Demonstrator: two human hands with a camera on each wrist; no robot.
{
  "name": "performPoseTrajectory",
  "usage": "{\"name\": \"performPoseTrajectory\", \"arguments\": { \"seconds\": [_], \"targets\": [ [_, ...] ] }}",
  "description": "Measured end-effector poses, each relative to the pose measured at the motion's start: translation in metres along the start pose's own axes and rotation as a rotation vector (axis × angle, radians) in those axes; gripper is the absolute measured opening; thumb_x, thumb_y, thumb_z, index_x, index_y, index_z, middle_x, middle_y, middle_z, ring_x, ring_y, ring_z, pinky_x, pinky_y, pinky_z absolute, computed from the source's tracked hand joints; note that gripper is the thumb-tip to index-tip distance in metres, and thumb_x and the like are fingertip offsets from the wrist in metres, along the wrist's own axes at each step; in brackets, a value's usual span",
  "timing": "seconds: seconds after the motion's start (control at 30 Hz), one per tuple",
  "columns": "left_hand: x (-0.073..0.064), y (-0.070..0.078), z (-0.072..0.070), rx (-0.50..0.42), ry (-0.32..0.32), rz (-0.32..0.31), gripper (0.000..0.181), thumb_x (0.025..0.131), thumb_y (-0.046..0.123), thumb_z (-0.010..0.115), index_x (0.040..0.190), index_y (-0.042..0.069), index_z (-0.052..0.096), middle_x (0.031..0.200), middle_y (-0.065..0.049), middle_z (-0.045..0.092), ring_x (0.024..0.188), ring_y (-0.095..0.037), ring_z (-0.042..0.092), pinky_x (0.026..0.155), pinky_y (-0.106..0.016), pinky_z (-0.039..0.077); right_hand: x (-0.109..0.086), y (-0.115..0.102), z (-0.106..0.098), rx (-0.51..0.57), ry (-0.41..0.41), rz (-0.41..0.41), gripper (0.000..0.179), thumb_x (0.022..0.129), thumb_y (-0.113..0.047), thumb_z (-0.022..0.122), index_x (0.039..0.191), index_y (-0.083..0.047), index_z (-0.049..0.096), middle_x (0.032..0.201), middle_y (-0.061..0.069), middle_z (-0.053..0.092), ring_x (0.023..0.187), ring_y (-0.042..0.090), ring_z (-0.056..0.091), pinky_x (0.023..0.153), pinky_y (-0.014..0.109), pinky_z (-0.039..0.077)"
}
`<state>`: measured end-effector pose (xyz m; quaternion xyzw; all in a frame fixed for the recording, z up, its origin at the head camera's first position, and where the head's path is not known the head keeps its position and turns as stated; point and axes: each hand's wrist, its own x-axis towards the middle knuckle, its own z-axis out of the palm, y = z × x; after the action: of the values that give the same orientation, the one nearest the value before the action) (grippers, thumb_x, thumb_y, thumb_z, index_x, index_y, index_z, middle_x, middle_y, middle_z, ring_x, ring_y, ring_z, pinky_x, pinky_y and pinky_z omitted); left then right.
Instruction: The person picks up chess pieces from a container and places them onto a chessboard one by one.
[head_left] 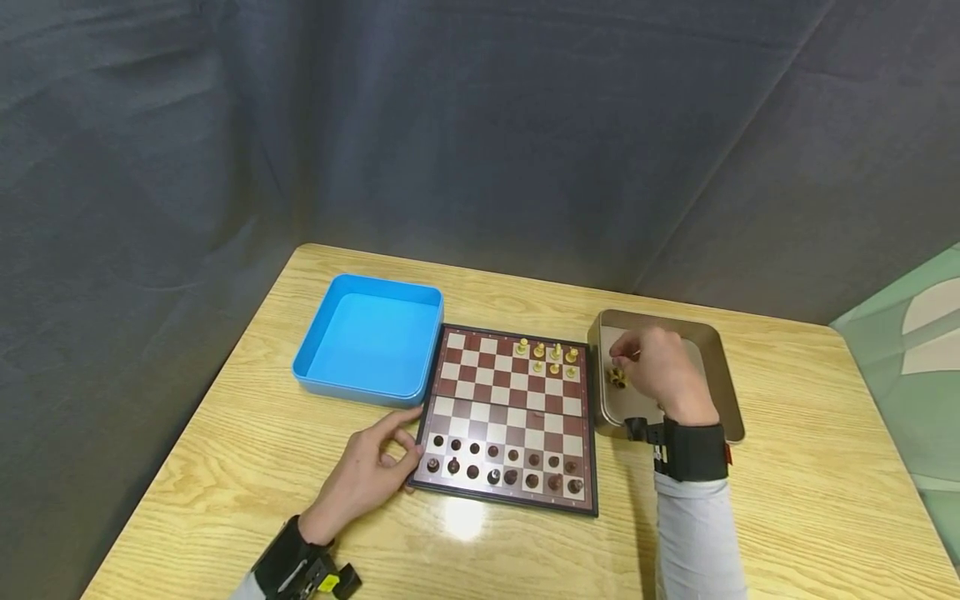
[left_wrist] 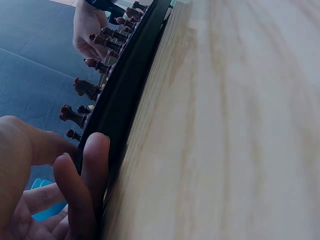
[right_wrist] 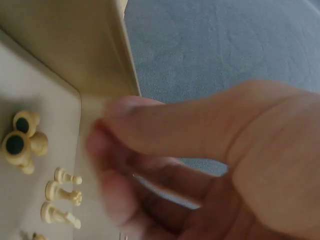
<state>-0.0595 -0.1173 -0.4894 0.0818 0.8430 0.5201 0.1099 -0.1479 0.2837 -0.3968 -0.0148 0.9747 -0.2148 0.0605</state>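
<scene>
A red-and-white chessboard (head_left: 468, 408) lies on the table. My left hand (head_left: 365, 468) touches its left edge near the close corner with slightly bent fingers. Two rows of dark chess pieces (head_left: 493, 476) line the near side; the left wrist view shows a dark rook (left_wrist: 73, 116) close to the fingers. Several light pieces (head_left: 556, 352) stand at the far right. Over the metal tin (head_left: 722, 387) my right hand (head_left: 663, 367) has thumb and fingertips together; blur and the fingers hide whether a piece is between them. Light chess pieces (right_wrist: 60, 192) lie in the tin below.
A blue tray (head_left: 382, 337) sits at the board's upper left, close against it. The tin stands right beside the board's right edge, its walls upright around the right hand. A dark cloth (head_left: 480, 150) hangs behind the wooden table (head_left: 517, 558).
</scene>
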Motion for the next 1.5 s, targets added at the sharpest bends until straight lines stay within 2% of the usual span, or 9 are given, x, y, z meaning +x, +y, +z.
{"name": "performPoseTrajectory", "arguments": {
  "seconds": [0.17, 0.3, 0.4, 0.6, 0.87, 1.13, 1.23, 1.33, 1.5],
  "targets": [
    [0.000, -0.001, -0.001, 0.001, 0.002, 0.018, 0.054, 0.092, 0.013, 0.074, 0.145, 0.013, 0.060, 0.090, 0.002, 0.071, 0.037, -0.006, 0.050, 0.038, -0.023, 0.041, 0.000, 0.000, 0.001, -0.123, -0.086, -0.010, 0.020, 0.094, -0.016, 0.068, 0.108, -0.009, 0.081, 0.105, 0.011, 0.079, 0.091, 0.028, 0.072, 0.068, 0.039, 0.055],
    [-0.001, 0.000, -0.001, -0.010, 0.002, 0.031, 0.054, 0.092, 0.014, 0.074, 0.144, 0.012, 0.060, 0.090, 0.000, 0.071, 0.037, -0.006, 0.049, 0.038, -0.023, 0.040, 0.000, -0.002, 0.002, -0.036, -0.167, -0.019, 0.023, 0.096, -0.008, 0.064, 0.113, -0.001, 0.078, 0.113, 0.019, 0.076, 0.105, 0.035, 0.070, 0.080, 0.046, 0.058],
    [-0.001, 0.001, -0.001, -0.016, 0.005, 0.030, 0.054, 0.092, 0.014, 0.075, 0.144, 0.012, 0.061, 0.090, 0.001, 0.071, 0.036, -0.005, 0.045, 0.037, -0.022, 0.038, 0.001, -0.002, 0.003, 0.023, -0.221, -0.021, 0.024, 0.096, -0.002, 0.061, 0.114, 0.005, 0.075, 0.118, 0.025, 0.073, 0.109, 0.038, 0.066, 0.082, 0.046, 0.057],
    [-0.001, 0.000, -0.001, -0.018, -0.003, 0.019, 0.054, 0.092, 0.014, 0.075, 0.144, 0.012, 0.061, 0.090, 0.000, 0.071, 0.037, -0.006, 0.048, 0.037, -0.022, 0.039, 0.002, -0.002, 0.005, 0.012, -0.250, -0.029, 0.023, 0.095, -0.001, 0.061, 0.113, 0.007, 0.074, 0.117, 0.027, 0.072, 0.101, 0.033, 0.065, 0.076, 0.041, 0.054],
    [-0.002, 0.000, 0.000, -0.018, -0.015, 0.008, 0.055, 0.092, 0.013, 0.074, 0.145, 0.012, 0.060, 0.091, 0.001, 0.071, 0.037, -0.007, 0.051, 0.036, -0.022, 0.039, -0.001, 0.000, 0.005, 0.010, -0.270, -0.026, 0.025, 0.094, 0.000, 0.060, 0.112, 0.005, 0.076, 0.117, 0.023, 0.073, 0.114, 0.040, 0.065, 0.090, 0.053, 0.055],
    [-0.003, 0.003, 0.000, -0.029, -0.013, 0.011, 0.055, 0.092, 0.014, 0.074, 0.145, 0.011, 0.060, 0.092, -0.001, 0.072, 0.037, -0.008, 0.052, 0.037, -0.023, 0.039, -0.007, -0.003, 0.005, 0.001, -0.278, -0.022, 0.026, 0.093, 0.001, 0.060, 0.114, 0.007, 0.075, 0.119, 0.026, 0.072, 0.114, 0.043, 0.064, 0.091, 0.055, 0.055],
    [-0.003, 0.002, -0.001, -0.010, 0.000, 0.021, 0.055, 0.091, 0.014, 0.075, 0.144, 0.011, 0.060, 0.091, 0.000, 0.072, 0.036, -0.007, 0.050, 0.036, -0.024, 0.038, -0.008, -0.004, 0.008, -0.008, -0.274, -0.034, 0.026, 0.093, 0.002, 0.059, 0.113, 0.007, 0.074, 0.115, 0.025, 0.072, 0.112, 0.043, 0.065, 0.091, 0.055, 0.055],
    [-0.002, 0.002, -0.001, 0.001, 0.004, 0.031, 0.054, 0.092, 0.015, 0.075, 0.144, 0.011, 0.061, 0.090, 0.001, 0.072, 0.037, -0.007, 0.051, 0.037, -0.024, 0.039, -0.007, -0.003, 0.013, -0.004, -0.265, -0.046, 0.026, 0.088, 0.008, 0.057, 0.108, 0.009, 0.074, 0.103, 0.022, 0.072, 0.097, 0.036, 0.066, 0.083, 0.052, 0.056],
    [-0.002, 0.002, -0.001, -0.001, 0.005, 0.028, 0.054, 0.092, 0.015, 0.075, 0.144, 0.012, 0.061, 0.090, 0.002, 0.072, 0.038, -0.007, 0.053, 0.037, -0.023, 0.040, -0.002, -0.001, 0.024, -0.016, -0.222, -0.052, 0.022, 0.081, 0.013, 0.055, 0.091, 0.004, 0.071, 0.083, 0.012, 0.066, 0.077, 0.026, 0.056, 0.069, 0.042, 0.050]
  ]
}}
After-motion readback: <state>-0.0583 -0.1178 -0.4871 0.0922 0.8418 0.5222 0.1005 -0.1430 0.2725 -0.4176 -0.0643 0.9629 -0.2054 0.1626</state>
